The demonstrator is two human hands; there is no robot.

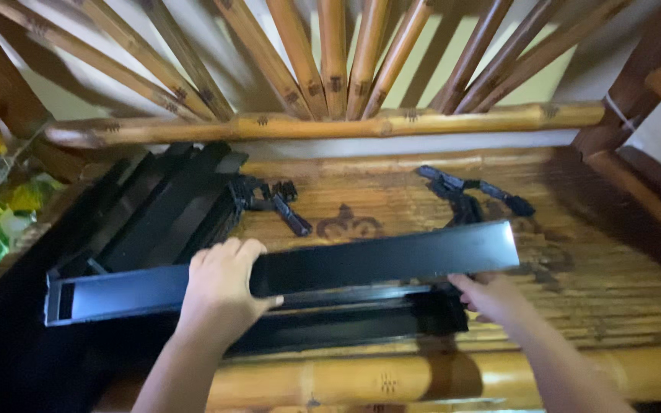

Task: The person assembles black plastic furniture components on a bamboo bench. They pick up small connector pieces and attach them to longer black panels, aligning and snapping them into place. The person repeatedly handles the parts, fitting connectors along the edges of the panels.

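Right hand's (491,297) fingertips hidden under black channel (361,264) (bench blurred)

Open bench (606,283) slats at right and lower right, room for a hand; long black channel (361,264) blocks centre, black rail stack (170,203) fills upper left, black clips (468,191) upper centre-right, spoked backrest (330,122) closes top
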